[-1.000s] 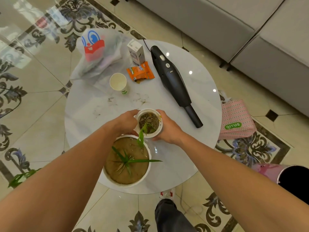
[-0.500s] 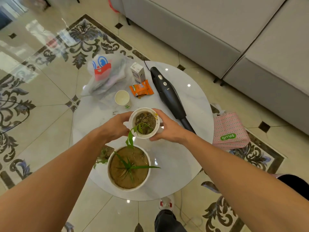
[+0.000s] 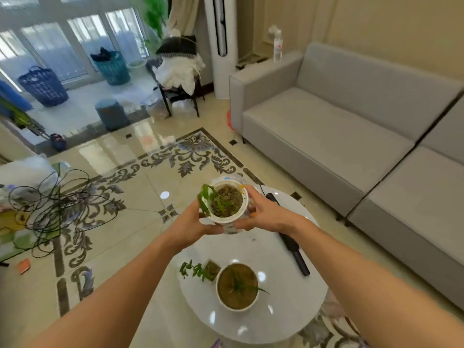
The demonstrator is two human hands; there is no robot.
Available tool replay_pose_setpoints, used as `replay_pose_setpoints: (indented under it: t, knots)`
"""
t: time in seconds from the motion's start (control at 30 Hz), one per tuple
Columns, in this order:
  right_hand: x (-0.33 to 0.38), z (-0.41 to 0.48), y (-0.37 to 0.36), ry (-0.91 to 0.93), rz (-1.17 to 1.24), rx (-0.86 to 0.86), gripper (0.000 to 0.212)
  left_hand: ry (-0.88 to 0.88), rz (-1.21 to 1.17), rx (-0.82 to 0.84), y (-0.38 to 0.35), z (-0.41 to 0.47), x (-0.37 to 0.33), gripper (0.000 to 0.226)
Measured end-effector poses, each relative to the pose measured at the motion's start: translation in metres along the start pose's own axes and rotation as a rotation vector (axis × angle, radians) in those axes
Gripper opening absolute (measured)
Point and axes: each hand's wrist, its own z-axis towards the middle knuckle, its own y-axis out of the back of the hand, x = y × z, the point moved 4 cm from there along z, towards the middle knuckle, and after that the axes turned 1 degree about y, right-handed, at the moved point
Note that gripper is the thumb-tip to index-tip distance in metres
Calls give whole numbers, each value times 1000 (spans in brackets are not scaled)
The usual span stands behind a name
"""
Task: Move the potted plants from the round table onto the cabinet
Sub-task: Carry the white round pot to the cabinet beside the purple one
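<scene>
A small white pot (image 3: pixel 227 217) with dark soil and a drooping green sprig is held well above the round white table (image 3: pixel 283 320). My left hand (image 3: pixel 193 223) grips its left side and my right hand (image 3: pixel 263 214) its right side. On the table stands a larger white pot (image 3: pixel 237 306) of brown soil with a thin-leaved plant. To its left a small dark pot (image 3: pixel 212 268) with a leafy plant lies or leans; which, I cannot tell. No cabinet is clearly in view.
A black handheld vacuum (image 3: pixel 292 244) lies on the table's right side. A grey sofa (image 3: pixel 351 136) runs along the right. Tangled black cable (image 3: pixel 50 199) lies on the floor at left. A chair with white cloth (image 3: pixel 179 71), baskets (image 3: pixel 42 85) and a stool (image 3: pixel 111 114) stand far back.
Both hands have lifted the small pot higher off the table. The view has tilted up from the tabletop to the room beyond.
</scene>
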Motion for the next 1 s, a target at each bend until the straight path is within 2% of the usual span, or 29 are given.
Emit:
replay_pose_setpoints:
  t: [0.23, 0.4, 0.5, 0.63, 0.8, 1.0]
  knots:
    - [150, -15, -83, 107, -83, 54, 93, -151, -76, -137, 83, -135, -81, 94]
    - [230, -6, -168, 206, -140, 163, 100, -209, -63, -293, 147, -226, -96, 99]
    - [261, 9, -221, 242, -121, 259, 94, -197, -32, -391, 186, -268, -85, 97]
    - [294, 36, -299, 289, -140, 417, 79, -105, 0, -583, 237, -325, -53, 109]
    - [339, 61, -402, 400, -168, 652, 80, -22, -19, -824, 285, -402, -15, 105]
    - [391, 44, -563, 602, -219, 949, 77, 29, -99, -1178, 319, -540, 42, 111]
